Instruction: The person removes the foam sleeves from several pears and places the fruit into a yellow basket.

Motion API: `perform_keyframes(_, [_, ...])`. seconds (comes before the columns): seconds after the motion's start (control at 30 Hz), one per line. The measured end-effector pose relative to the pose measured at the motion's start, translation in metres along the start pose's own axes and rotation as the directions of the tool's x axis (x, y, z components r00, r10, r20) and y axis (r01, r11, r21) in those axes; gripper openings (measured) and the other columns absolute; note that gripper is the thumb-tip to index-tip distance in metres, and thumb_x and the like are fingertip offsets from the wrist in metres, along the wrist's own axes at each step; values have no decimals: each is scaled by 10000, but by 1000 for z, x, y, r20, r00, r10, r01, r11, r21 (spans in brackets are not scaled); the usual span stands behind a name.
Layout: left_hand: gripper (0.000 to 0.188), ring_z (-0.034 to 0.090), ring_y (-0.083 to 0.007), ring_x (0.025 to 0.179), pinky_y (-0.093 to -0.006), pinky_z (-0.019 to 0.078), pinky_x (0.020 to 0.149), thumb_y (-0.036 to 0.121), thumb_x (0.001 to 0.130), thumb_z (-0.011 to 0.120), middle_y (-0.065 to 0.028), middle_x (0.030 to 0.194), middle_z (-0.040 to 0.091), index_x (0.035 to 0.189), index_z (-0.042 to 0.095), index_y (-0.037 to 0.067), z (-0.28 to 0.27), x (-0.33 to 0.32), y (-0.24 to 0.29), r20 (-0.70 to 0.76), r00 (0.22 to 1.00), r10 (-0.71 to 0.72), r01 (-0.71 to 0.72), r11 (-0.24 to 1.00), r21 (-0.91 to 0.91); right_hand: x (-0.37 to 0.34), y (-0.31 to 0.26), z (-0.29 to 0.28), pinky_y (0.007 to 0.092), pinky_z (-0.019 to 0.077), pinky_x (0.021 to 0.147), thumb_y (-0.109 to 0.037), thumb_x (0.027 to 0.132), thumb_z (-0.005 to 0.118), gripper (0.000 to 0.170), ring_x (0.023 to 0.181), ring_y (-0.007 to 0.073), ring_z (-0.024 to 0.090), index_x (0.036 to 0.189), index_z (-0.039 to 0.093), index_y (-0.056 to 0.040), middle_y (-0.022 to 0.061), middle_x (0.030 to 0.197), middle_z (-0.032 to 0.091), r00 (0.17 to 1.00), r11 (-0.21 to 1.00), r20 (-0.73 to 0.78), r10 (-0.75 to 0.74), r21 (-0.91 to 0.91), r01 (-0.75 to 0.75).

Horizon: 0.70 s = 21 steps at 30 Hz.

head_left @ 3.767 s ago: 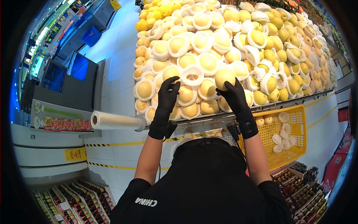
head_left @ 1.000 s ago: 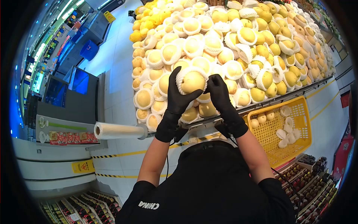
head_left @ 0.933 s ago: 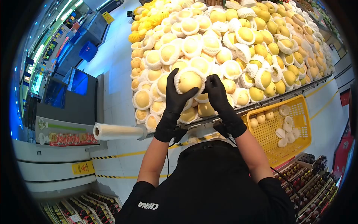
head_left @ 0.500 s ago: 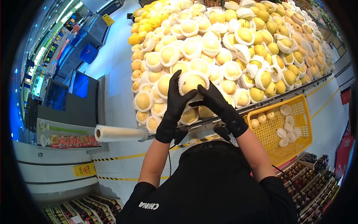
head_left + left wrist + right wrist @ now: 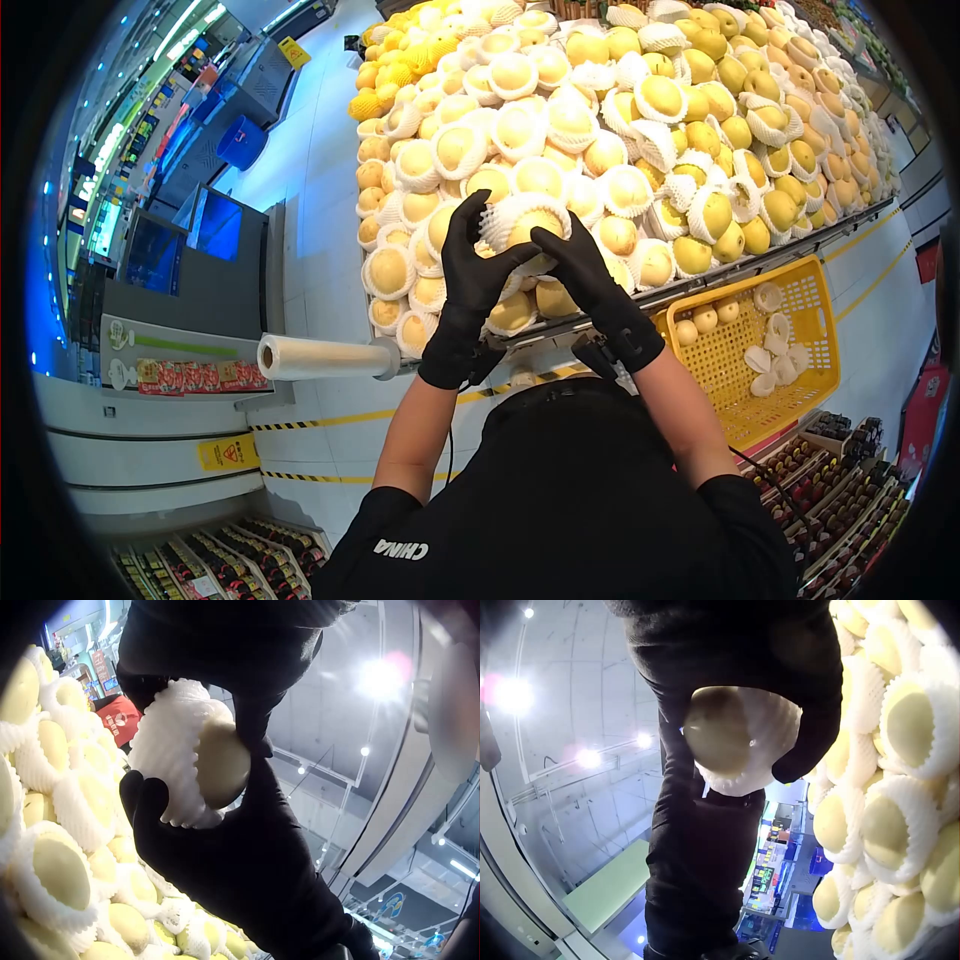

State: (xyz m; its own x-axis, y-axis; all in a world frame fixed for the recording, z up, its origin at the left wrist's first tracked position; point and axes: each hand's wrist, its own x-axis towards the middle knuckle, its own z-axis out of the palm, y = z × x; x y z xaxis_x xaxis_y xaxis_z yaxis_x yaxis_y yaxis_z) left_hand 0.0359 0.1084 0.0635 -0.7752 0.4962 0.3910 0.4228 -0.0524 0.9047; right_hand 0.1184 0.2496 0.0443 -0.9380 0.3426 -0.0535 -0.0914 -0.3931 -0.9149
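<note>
Both black-gloved hands hold one round yellow pear [image 5: 524,231] in a white foam net sleeve [image 5: 507,212], above the front of the pear pile. My left hand [image 5: 474,262] grips its left side, fingers curled over the foam in the left wrist view. On the other side, my right hand [image 5: 580,262] wraps round the pear, its thumb near the bare skin. In the left wrist view the sleeve [image 5: 171,754] covers one side of the pear, and the bare fruit [image 5: 223,765] bulges out of the other. The right wrist view shows the same bare end [image 5: 716,731].
A sloping display of sleeved pears [image 5: 460,150] fills the space ahead. A plastic film roll [image 5: 325,358] juts from its front left edge. At the right stands a yellow crate [image 5: 740,420] with several bare pears [image 5: 704,318] and loose foam sleeves [image 5: 775,350].
Earlier the right hand held a bare pear beside an empty sleeve. The pear then sat sleeved in my left hand; the right hand has since moved from the sleeve's edge to grip its right side.
</note>
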Motion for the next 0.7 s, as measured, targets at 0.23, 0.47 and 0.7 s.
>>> perform_keyframes(0.23, [779, 523, -178, 1088, -314, 457, 924, 108, 684, 843, -91, 1228, 513, 1342, 431, 51, -6, -1, -6, 10, 997, -75, 75, 997, -16, -1, -6, 9, 314, 470, 904, -297, 819, 727, 632, 1073, 181, 543, 1272, 436, 35, 127, 1170, 552, 985, 964, -51, -165, -220, 150])
perform_keyframes(0.47, [611, 535, -189, 1117, -324, 468, 926, 174, 811, 736, -104, 1251, 532, 1321, 440, 13, -10, 2, -13, 197, 939, -282, 326, 913, -246, 5, -2, 5, 300, 517, 778, -328, 860, 688, 649, 913, 174, 601, 1317, 394, 27, 142, 1136, 555, 997, 968, -9, -80, -240, 76])
perform_keyframes(0.7, [615, 542, -309, 1164, -440, 479, 971, 373, 943, 539, -197, 1315, 491, 1374, 362, -28, -27, 10, -18, 423, 769, -480, 629, 449, -634, 5, -12, 0, 285, 534, 614, -326, 924, 604, 547, 693, 169, 638, 1330, 416, -12, 121, 1021, 562, 996, 999, 80, 31, -36, -28])
